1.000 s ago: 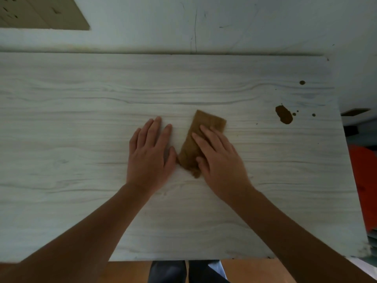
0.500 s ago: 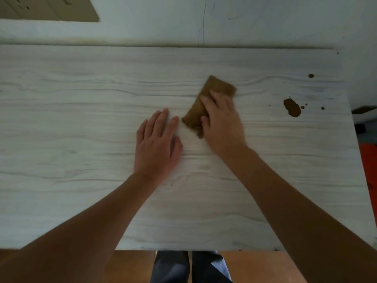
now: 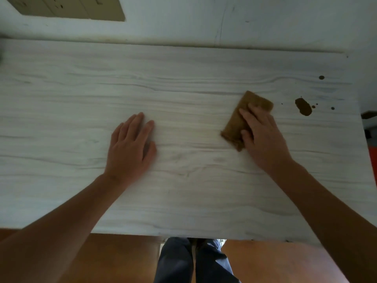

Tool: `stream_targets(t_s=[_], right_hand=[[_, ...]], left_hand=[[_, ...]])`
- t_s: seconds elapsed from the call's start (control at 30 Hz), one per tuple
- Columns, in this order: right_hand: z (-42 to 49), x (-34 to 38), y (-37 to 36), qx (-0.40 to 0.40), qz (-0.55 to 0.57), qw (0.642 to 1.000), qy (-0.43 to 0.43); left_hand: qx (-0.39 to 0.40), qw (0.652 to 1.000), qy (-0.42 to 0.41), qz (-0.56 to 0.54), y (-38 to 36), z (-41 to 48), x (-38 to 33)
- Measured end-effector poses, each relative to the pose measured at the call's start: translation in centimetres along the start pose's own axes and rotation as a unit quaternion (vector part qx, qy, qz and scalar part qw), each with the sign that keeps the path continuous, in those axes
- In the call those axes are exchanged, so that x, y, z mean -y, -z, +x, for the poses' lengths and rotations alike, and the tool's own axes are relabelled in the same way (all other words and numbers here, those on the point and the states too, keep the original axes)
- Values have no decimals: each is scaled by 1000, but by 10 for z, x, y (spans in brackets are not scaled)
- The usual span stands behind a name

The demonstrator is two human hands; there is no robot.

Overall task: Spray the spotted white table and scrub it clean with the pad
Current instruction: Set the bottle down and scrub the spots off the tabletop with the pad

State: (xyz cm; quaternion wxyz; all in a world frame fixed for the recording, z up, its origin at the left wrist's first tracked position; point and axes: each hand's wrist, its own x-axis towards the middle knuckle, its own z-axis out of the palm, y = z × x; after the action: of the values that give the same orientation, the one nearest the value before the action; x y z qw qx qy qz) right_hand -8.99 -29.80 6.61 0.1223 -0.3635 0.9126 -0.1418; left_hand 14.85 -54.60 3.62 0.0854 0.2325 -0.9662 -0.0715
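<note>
the right hand (image 3: 263,137) lay flat on the pad (image 3: 235,123), fingers straight, pressing it to the table (image 3: 183,78), while the left hand (image 3: 130,148) rested spread and empty on the bare top, well apart to the left. the pad's long axis ran from near-left to far-right, its far end near the big brown spot (image 3: 303,106), which lay to the right with small specks (image 3: 321,77) around it. the right hand was by far the nearer, so the next stroke likely called for a push rightward.
</note>
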Motion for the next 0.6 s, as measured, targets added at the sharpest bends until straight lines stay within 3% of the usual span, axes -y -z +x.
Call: stream_targets(t_s=[0.13, 0.23, 0.33, 0.4, 0.53, 0.6], right_hand=[[50, 79, -33, -15, 28, 999, 5], [38, 144, -65, 4, 32, 994, 103], [24, 146, -69, 10, 36, 987, 154], [37, 119, -57, 13, 28, 991, 130], [88, 59, -23, -33, 9, 999, 3], [96, 49, -16, -41, -7, 999, -12]], left_hand=[[0, 1000, -1, -16, 1, -6, 12], [9, 1000, 5, -22, 0, -6, 12], [19, 999, 6, -25, 1, -7, 14], [19, 999, 7, -28, 1, -6, 14], [10, 999, 5, -35, 0, -6, 15], [9, 999, 6, -35, 0, -6, 15]])
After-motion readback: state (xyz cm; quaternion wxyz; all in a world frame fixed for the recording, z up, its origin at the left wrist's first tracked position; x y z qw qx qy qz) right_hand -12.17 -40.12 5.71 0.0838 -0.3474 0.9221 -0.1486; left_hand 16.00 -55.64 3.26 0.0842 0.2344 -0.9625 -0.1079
